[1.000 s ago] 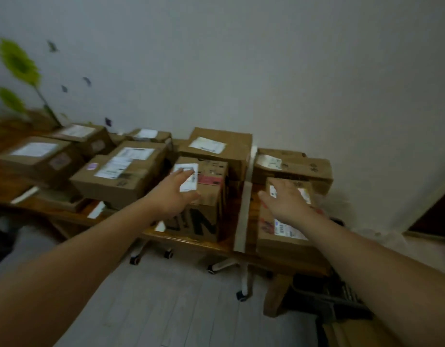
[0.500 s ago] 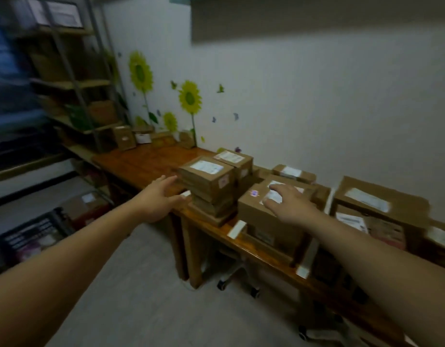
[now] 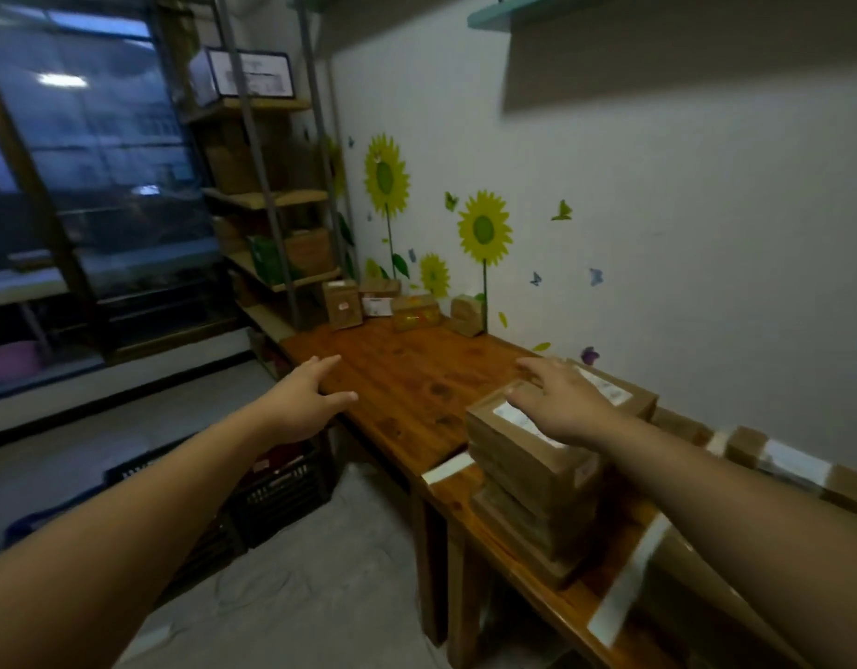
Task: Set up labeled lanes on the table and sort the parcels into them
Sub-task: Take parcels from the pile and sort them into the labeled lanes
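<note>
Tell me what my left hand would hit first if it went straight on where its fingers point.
Probably nothing nearby: the left hand points over bare table toward the small boxes at its far end; depth unclear.

Head view, dim light. Two hands in frame, both bare: left hand [image 3: 298, 403], right hand [image 3: 566, 408]. Wrists uncovered on both sides. Left forearm [image 3: 175, 480] is bare all the way to the lower-left frame edge; right forearm [image 3: 706, 480] is bare to the lower-right edge. Whether a sleeve begins higher up cannot be told. Both forearms look broad near the lens and taper toward the wrists. Fingertips [image 3: 525, 363] of the right hand are smeared by blur; nail detail is not legible.
</note>
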